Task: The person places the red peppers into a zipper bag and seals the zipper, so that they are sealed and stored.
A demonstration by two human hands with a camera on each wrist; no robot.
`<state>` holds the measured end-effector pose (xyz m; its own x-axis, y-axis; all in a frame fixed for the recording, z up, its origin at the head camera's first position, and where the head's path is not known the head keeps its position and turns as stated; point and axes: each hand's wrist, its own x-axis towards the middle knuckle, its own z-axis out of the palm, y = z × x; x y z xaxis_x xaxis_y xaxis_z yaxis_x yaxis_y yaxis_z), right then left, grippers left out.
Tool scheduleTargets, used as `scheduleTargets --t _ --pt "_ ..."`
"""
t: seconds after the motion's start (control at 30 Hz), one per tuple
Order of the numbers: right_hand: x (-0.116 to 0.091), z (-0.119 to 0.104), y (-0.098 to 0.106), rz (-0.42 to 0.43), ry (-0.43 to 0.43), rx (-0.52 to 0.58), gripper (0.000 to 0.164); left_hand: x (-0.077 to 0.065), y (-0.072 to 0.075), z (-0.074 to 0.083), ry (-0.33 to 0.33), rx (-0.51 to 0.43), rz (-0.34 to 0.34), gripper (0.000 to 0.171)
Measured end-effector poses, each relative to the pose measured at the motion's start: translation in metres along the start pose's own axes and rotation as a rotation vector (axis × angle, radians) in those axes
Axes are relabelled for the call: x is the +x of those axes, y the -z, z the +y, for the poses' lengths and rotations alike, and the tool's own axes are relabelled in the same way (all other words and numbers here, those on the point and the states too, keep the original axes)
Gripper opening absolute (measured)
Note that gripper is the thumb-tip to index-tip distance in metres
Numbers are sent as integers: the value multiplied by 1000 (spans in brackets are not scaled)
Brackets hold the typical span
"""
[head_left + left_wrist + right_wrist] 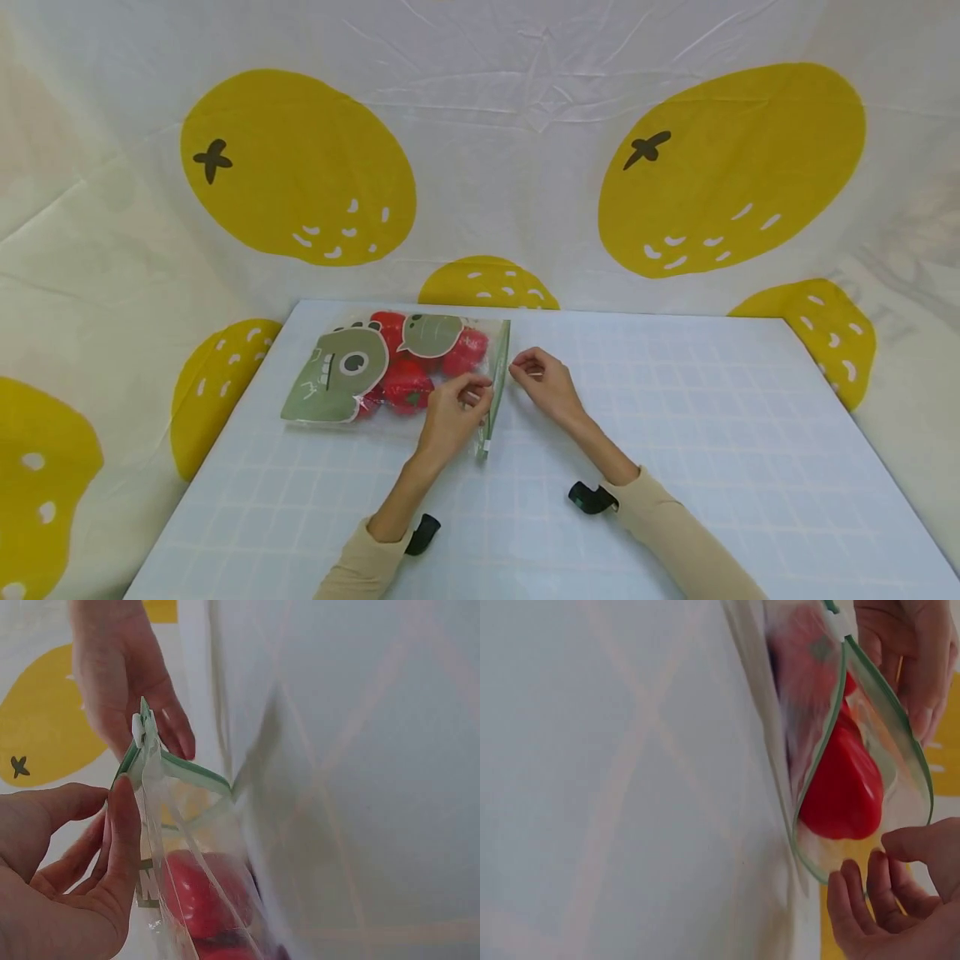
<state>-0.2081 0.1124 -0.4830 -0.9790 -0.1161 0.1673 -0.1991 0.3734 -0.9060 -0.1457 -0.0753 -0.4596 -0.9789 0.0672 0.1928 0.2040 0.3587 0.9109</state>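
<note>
A clear zip bag [442, 425] with green cartoon prints lies on its side on the table. Inside are several red bell peppers [407, 385]. My left hand [453, 417] pinches the green-edged rim [196, 774] between thumb and fingers. Close by its fingertips, a white slider [137, 729] sits on the rim. The mouth gapes in the right wrist view, with one red pepper [844, 784] just inside. My right hand [549, 387] is at the far side of the mouth, fingers loosely bent, fingertips right by the rim and nothing visible between thumb and forefinger.
The white table [712, 433] has a faint grid pattern. A pale curtain [510, 167] printed with yellow fruit hangs behind it and along both sides. Dark wrist cameras [591, 498] stick out at both sleeves.
</note>
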Motion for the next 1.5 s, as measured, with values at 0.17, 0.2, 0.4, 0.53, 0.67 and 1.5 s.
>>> scheduleTargets --t 0.17,0.2,0.4,0.53,0.67,1.5 --pt "-8 1 5 9 60 -66 10 -5 3 -2 -35 39 -13 16" --pt "-10 2 6 12 75 -79 10 -6 3 -3 -45 47 -12 15" --pt "-21 0 10 16 142 -123 9 -13 6 -5 -75 114 -20 10" --pt "-29 -3 13 2 162 -135 8 -19 9 -6 -53 143 -29 9" --pt "-35 -4 14 -5 187 -148 8 -24 12 -6 -28 138 -37 9" --pt "-80 -12 0 -46 232 -200 11 -64 11 -11 240 -63 -76 26"
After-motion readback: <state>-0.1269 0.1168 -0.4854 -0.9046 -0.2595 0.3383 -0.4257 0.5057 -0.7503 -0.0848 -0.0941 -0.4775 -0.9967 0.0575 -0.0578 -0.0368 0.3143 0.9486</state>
